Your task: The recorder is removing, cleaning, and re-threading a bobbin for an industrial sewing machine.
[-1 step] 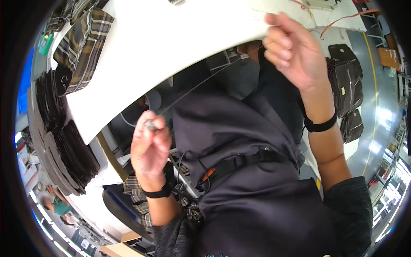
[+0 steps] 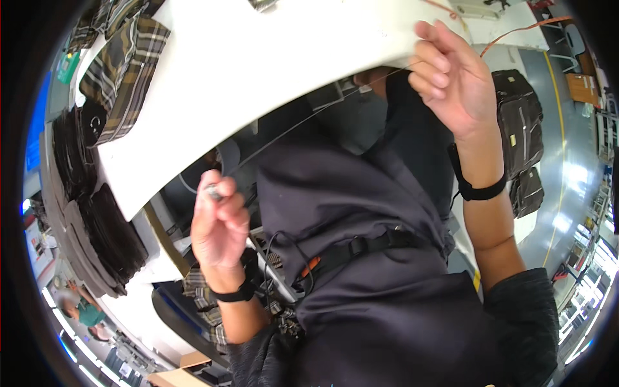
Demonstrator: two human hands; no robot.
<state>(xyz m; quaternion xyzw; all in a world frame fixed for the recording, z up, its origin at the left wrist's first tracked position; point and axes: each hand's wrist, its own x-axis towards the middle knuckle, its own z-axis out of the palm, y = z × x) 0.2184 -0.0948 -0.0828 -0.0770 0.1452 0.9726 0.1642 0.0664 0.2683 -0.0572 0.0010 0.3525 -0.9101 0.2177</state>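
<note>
My left hand [image 2: 219, 222], over my dark-clothed lap [image 2: 322, 187], pinches a small metal piece [image 2: 213, 191] between its fingertips. My right hand [image 2: 454, 84] is raised higher, over the right part of the white table [image 2: 290, 39], its fingers curled onto a thin thread [image 2: 351, 92]. That thread stretches diagonally between my two hands, below the table edge; exactly where it ends at the left hand is too fine to make out.
Plaid fabric pieces [image 2: 126, 77] and stacked dark pieces [image 2: 106, 232] line the table's left. Dark bags [image 2: 519, 122] lie at the right beside an aisle with a yellow line. An orange cord [image 2: 516, 31] crosses the upper right. A person [image 2: 87, 313] works at the lower left.
My left hand has shifted slightly left, still pinching the metal piece. My right hand has moved slightly to the right, with the thread still running between them.
</note>
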